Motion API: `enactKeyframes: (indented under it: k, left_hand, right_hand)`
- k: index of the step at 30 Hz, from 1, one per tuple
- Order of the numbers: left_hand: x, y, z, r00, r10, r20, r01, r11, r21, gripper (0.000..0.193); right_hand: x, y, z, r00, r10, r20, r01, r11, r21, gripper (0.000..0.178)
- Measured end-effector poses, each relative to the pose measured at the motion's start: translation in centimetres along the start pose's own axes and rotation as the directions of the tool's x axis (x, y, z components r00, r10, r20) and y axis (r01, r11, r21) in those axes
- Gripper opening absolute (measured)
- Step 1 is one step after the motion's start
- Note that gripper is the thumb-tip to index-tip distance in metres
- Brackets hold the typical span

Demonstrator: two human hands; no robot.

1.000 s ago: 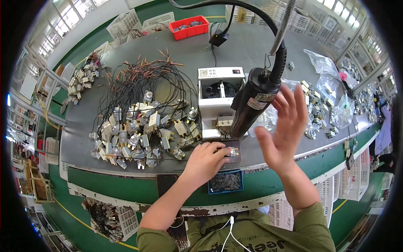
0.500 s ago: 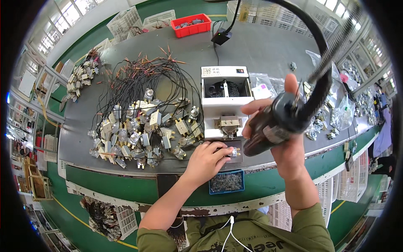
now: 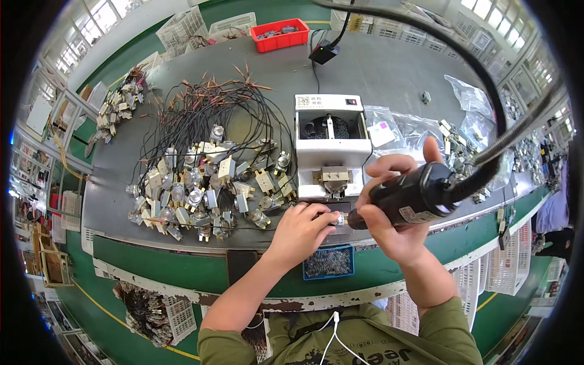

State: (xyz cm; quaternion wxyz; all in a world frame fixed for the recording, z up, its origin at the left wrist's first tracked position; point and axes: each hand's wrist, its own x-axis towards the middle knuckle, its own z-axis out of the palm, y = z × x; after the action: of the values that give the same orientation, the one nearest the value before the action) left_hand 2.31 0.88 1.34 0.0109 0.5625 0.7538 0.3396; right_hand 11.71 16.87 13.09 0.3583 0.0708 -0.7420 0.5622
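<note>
My left hand (image 3: 299,230) rests at the front edge of the bench, fingers closed on a small plug (image 3: 340,219) with a clear part and brass pins. Wrapped in my right hand (image 3: 403,240) is a black electric screwdriver (image 3: 404,196), tilted so that its nose points left at the plug. From its rear a cable in a metal spring sleeve runs up and to the right. Whether the tip touches the plug cannot be made out. Just behind the plug stands a white screw feeder (image 3: 331,158) with dark screws in its hopper.
Left of the feeder lies a heap of plugs (image 3: 194,194) with tangled black leads (image 3: 213,109). A blue tray (image 3: 328,263) of small metal parts sits below the bench edge. Behind are a red bin (image 3: 280,40) and a black adapter (image 3: 324,52); plastic bags (image 3: 413,125) lie to the right.
My right hand has swung the screwdriver from a steeper tilt to a flatter one, its nose now close to the plug. The left hand has stayed on the plug.
</note>
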Motion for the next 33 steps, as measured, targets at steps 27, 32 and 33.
enactKeyframes:
  k: [27, 32, 33]
  left_hand:
    - [-0.5, -0.2, 0.7, 0.998, -0.028, -0.051, 0.028, 1.000, -0.010, 0.029]
    - [-0.3, -0.4, 0.4, 1.000, 0.000, -0.026, 0.000, 1.000, 0.005, 0.030]
    - [-0.3, -0.4, 0.4, 1.000, 0.003, -0.024, -0.003, 1.000, 0.003, 0.030]
  right_hand:
    - [-1.2, 3.7, 1.6, 0.978, 0.208, 0.005, -0.202, 0.944, 0.260, 0.096]
    - [-1.8, 3.8, 1.3, 0.999, 0.047, 0.021, -0.046, 0.996, -0.072, 0.099]
    - [-1.7, 3.9, 1.1, 0.997, 0.018, 0.080, -0.013, 0.998, -0.061, 0.100]
